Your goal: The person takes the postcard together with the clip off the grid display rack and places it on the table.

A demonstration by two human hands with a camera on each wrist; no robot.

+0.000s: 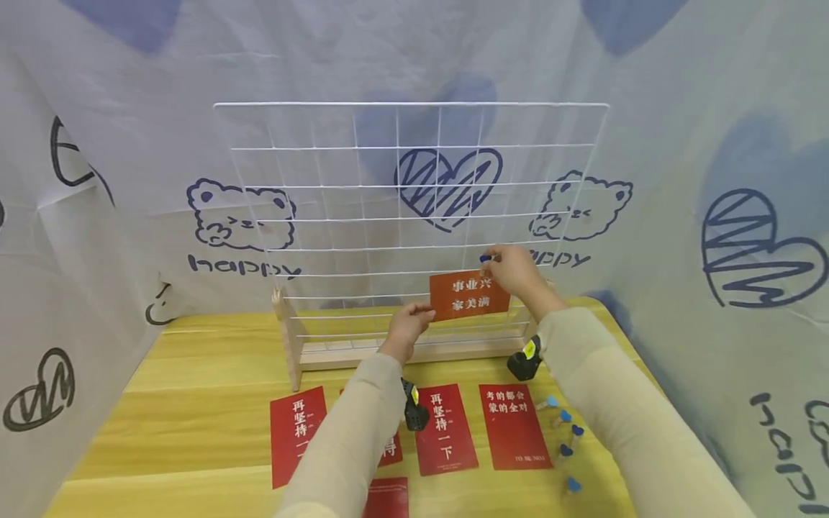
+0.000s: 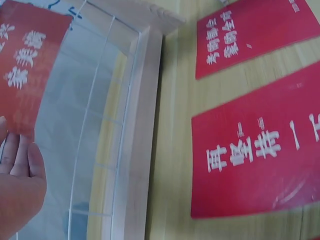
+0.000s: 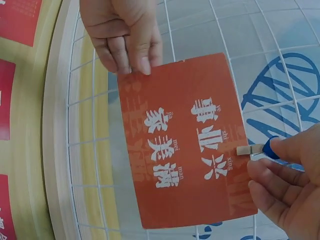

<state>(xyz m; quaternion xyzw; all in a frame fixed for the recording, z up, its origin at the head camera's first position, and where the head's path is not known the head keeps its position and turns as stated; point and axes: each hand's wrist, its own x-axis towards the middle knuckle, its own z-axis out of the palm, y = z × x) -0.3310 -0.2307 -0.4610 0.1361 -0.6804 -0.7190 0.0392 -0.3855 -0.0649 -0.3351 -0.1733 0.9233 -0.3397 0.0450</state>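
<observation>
A red card (image 1: 470, 296) with white characters is held up against the white wire grid (image 1: 363, 248). My left hand (image 1: 409, 327) pinches the card's lower left corner between thumb and fingers, as the right wrist view also shows. At the card's upper right edge, my right hand (image 1: 516, 273) pinches a small wooden clothespin (image 3: 252, 149) with a dark blue head. In the right wrist view its wooden tip overlaps the card's edge. Whether it also grips a grid wire cannot be made out.
The grid stands in a wooden base (image 1: 414, 352) on a yellow wood-grain table (image 1: 194, 410). Several red cards lie in front, including one (image 1: 447, 429) near the middle. Several blue heart clothespins (image 1: 566, 451) lie at right. A patterned cloth (image 1: 97, 237) hangs behind.
</observation>
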